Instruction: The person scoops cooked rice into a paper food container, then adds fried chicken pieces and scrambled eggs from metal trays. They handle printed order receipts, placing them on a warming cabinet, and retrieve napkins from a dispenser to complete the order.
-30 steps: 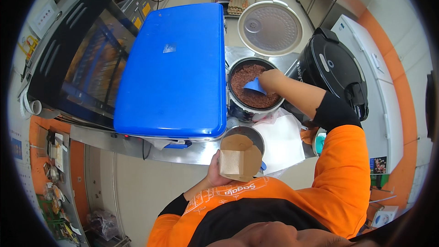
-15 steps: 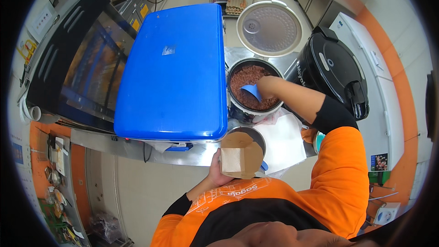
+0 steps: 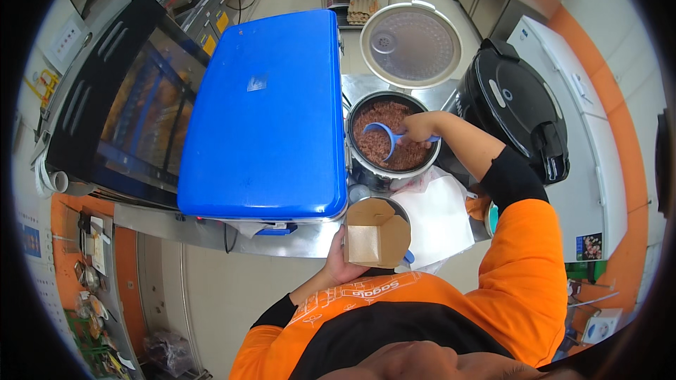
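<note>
My right hand [image 3: 421, 127] is closed around the handle of a blue scoop [image 3: 392, 143]. The scoop's cup, with reddish-brown rice inside its rim, sits at the surface of the rice [image 3: 389, 110] in a round rice cooker [image 3: 372, 176]. The cooker's pale lid [image 3: 417, 43] stands raised behind it. Close to my body, my left hand [image 3: 341, 263] grips an open brown cardboard food box [image 3: 389, 243] by its left side. No food shows inside the box. Behind the box, a round dark bowl or pan is mostly hidden.
A large blue cooler box [image 3: 260, 119] stands left of the cooker, beside a glass-fronted black oven [image 3: 134, 105]. To the right is a big black lidded container [image 3: 510, 98]. A white sheet [image 3: 440, 222] lies on the steel table [image 3: 303, 243] near the front edge.
The scoop has turned from tilted into the rice to a more upright pose, its handle now visible. My left hand and the box have shifted slightly right and up.
</note>
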Motion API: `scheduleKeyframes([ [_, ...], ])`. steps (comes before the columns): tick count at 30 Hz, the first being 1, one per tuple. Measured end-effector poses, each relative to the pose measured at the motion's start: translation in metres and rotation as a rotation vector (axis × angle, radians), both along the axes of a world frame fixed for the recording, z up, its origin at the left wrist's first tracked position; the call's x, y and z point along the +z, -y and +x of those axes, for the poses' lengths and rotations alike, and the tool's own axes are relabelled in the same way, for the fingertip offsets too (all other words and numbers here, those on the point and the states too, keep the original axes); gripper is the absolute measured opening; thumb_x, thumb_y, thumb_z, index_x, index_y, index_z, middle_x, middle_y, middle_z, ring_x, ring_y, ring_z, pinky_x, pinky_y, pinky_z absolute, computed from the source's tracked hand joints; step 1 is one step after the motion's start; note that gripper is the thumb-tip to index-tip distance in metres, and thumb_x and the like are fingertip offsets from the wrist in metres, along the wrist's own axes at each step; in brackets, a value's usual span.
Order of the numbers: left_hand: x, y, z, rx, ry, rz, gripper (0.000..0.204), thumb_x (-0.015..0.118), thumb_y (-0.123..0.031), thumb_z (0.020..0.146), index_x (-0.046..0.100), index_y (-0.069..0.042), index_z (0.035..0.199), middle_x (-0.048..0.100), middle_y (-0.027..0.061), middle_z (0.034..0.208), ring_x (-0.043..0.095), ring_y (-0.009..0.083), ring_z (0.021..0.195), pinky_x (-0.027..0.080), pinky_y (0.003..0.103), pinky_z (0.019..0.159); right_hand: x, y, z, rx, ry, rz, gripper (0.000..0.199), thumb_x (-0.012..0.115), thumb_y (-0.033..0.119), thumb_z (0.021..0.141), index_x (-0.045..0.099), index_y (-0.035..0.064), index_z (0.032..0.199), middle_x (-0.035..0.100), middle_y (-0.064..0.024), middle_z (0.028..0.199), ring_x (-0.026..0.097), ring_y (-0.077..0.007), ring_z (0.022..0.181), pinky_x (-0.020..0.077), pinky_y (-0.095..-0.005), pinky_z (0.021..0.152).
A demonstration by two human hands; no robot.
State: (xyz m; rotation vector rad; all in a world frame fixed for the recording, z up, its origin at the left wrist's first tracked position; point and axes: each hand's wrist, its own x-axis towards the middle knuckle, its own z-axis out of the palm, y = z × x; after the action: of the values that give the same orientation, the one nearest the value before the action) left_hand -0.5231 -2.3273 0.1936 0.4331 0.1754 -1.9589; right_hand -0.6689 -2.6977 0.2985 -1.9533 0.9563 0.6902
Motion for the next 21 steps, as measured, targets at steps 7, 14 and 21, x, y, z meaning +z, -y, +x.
scheduleKeyframes([
  [7,0.020,0.046,-0.013,0.022,-0.081,-0.176,0.076,0.037,-0.069,0.100,0.040,-0.017,0.157,0.044,0.0090,0.158,0.043,0.0315,0.144,0.034,0.052,0.119,0.024,0.001,-0.056,-0.363,0.243,0.122,0.030,0.060,0.025,0.104,0.067,0.0006,0.119,0.052,-0.0037,0.074,0.046,-0.0118,0.051,0.0400,-0.0322,0.046],
  [14,0.053,0.095,-0.029,0.143,0.069,-0.228,0.083,0.039,-0.076,0.097,0.038,-0.020,0.158,0.044,0.0071,0.159,0.042,0.0270,0.144,0.034,0.047,0.118,0.146,-0.065,-0.096,-0.467,0.399,-0.005,0.044,0.059,0.023,0.105,0.053,0.0054,0.144,0.058,-0.0076,0.082,0.054,-0.0146,0.058,0.0432,-0.0316,0.051],
  [21,0.064,0.122,-0.051,0.136,-0.046,-0.201,0.085,0.040,-0.079,0.095,0.038,-0.022,0.157,0.043,0.0073,0.159,0.040,0.0293,0.147,0.031,0.053,0.121,0.152,-0.172,-0.089,0.123,0.337,-0.886,0.066,0.058,0.009,0.095,0.037,0.0126,0.158,0.064,-0.0203,0.096,0.070,-0.0393,0.080,0.0574,-0.0483,0.071],
])
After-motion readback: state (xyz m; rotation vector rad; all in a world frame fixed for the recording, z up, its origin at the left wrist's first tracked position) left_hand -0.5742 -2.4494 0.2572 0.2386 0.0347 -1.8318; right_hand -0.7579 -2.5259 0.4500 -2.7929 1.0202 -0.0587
